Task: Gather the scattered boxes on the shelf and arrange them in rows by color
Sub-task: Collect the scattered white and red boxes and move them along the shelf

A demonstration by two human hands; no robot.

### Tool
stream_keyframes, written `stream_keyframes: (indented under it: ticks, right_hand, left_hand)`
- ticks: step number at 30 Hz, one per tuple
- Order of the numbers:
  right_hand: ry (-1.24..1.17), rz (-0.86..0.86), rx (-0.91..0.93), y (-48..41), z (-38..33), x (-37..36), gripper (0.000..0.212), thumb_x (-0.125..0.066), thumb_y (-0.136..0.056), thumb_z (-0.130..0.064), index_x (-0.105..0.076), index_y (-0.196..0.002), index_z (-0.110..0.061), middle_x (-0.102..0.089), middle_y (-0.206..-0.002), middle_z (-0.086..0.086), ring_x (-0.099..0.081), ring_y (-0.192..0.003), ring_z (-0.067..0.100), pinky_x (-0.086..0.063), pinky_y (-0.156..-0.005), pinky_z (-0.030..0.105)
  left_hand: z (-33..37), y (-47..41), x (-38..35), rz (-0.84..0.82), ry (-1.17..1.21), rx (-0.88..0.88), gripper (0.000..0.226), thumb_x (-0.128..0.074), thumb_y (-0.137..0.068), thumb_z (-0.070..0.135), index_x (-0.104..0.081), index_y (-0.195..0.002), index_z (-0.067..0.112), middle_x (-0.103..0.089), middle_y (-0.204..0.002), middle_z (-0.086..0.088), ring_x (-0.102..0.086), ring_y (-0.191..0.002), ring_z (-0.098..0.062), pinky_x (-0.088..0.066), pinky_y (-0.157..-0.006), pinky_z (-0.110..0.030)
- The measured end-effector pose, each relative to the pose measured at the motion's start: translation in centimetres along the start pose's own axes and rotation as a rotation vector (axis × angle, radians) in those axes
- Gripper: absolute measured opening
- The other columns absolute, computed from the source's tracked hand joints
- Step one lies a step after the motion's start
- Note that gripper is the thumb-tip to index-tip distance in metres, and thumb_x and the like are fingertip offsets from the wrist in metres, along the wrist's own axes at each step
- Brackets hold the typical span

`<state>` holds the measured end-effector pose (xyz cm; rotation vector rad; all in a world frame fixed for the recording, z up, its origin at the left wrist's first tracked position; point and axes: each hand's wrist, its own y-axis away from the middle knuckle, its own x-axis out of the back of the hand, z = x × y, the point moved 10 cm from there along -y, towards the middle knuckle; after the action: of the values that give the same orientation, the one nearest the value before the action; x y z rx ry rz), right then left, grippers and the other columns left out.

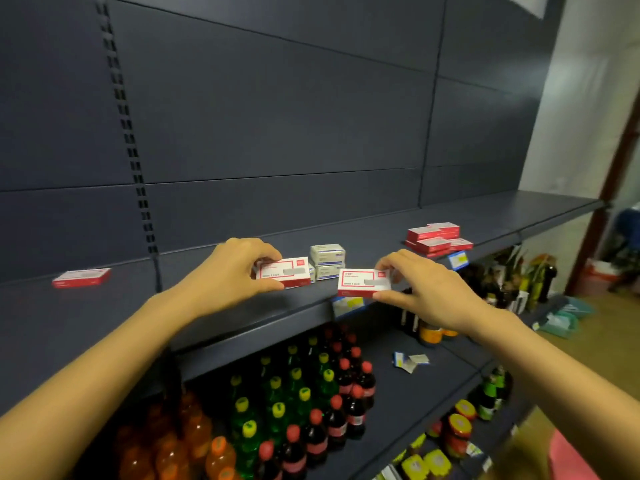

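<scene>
Left hand (pixel 230 268): grips a red-and-white box by its left end, thumb under the near edge and fingers (pixel 266 252) curled over the far edge.
Left box (pixel 287 271): lies label up over the front part of the shelf, just in front of the pale boxes; whether it rests on the shelf cannot be told.
Right hand (pixel 426 292): pinches a second red-and-white box at its right end, fingers (pixel 391 263) bent over the top corner, thumb along the lower edge.
Right box (pixel 363 282): label up, at the front lip of the shelf, near the left box but apart from it.
Pale boxes (pixel 327 261): a small stack of whitish boxes standing on the shelf between the two hands.
Red pile (pixel 438 239): several red-and-white boxes lying loosely heaped on the shelf, further right.
Lone red box (pixel 82 277): flat on the shelf, well apart to the left.
Shelf (pixel 104 323): dark blue-grey, with a slotted back panel (pixel 277 116) behind it.
Price tags (pixel 348 304): clipped to the front edge of the shelf.
Lower shelf: orange bottles (pixel 194 441), green bottles (pixel 277 393) and dark bottles with red caps (pixel 346 393) in rows.
</scene>
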<state>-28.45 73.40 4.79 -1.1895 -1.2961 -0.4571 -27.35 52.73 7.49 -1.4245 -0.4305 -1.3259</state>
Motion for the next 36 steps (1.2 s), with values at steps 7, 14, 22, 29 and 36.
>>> stream_keyframes:
  ticks: [7, 14, 22, 29, 36]
  right_hand:
    - [-0.016, 0.011, -0.138, 2.2, 11.1, 1.7, 0.035, -0.058, -0.083, -0.049, -0.05, -0.111, -0.029, -0.053, -0.112, -0.012, -0.052, -0.095, 0.012, -0.049, -0.078, 0.04]
    - [-0.011, -0.007, -0.227, 1.6, 21.1, 1.7, 0.042, -0.059, -0.083, -0.047, -0.05, -0.118, -0.026, -0.052, -0.114, -0.008, -0.052, -0.099, 0.014, -0.049, -0.083, 0.041]
    - [-0.005, -0.025, -0.218, -3.2, 29.6, 1.6, 0.042, -0.059, -0.084, -0.044, -0.05, -0.12, -0.024, -0.049, -0.117, -0.005, -0.051, -0.098, 0.011, -0.049, -0.084, 0.038]
    - [-0.105, -0.036, -0.188, -6.8, 34.1, 0.7, 0.036, -0.059, -0.084, -0.045, -0.054, -0.116, -0.028, -0.047, -0.109, -0.009, -0.054, -0.097, 0.009, -0.05, -0.087, 0.039]
    - [-0.166, -0.088, -0.082, -10.0, 36.1, -1.1, 0.037, -0.057, -0.084, -0.048, -0.055, -0.117, -0.031, -0.053, -0.115, -0.007, -0.055, -0.101, 0.012, -0.05, -0.088, 0.041]
  left_hand:
    - [6.6, -7.0, -5.3, 0.026, 0.011, -0.053, 0.043, -0.072, -0.077, 0.03, -0.061, -0.115, 0.013, -0.064, -0.117, -0.004, -0.058, -0.101, -0.018, -0.042, -0.082, -0.026]
    - [10.5, -15.1, -11.8, -0.012, 0.012, -0.093, 0.042, -0.069, -0.078, 0.035, -0.061, -0.115, 0.016, -0.063, -0.116, -0.003, -0.057, -0.1, -0.016, -0.042, -0.081, -0.025]
    - [11.8, -23.7, -17.1, -0.011, 0.097, -0.059, 0.04, -0.073, -0.075, 0.034, -0.061, -0.108, 0.014, -0.067, -0.111, -0.003, -0.059, -0.09, -0.014, -0.048, -0.077, -0.024]
    - [12.3, -27.2, -20.4, -0.016, 0.055, -0.009, 0.042, -0.071, -0.076, 0.036, -0.06, -0.11, 0.013, -0.064, -0.115, -0.002, -0.059, -0.098, -0.016, -0.049, -0.083, -0.028]
    - [11.9, -27.3, -21.8, 0.078, 0.029, 0.13, 0.042, -0.069, -0.077, 0.039, -0.061, -0.112, 0.015, -0.058, -0.113, -0.001, -0.056, -0.099, -0.015, -0.047, -0.086, -0.028]
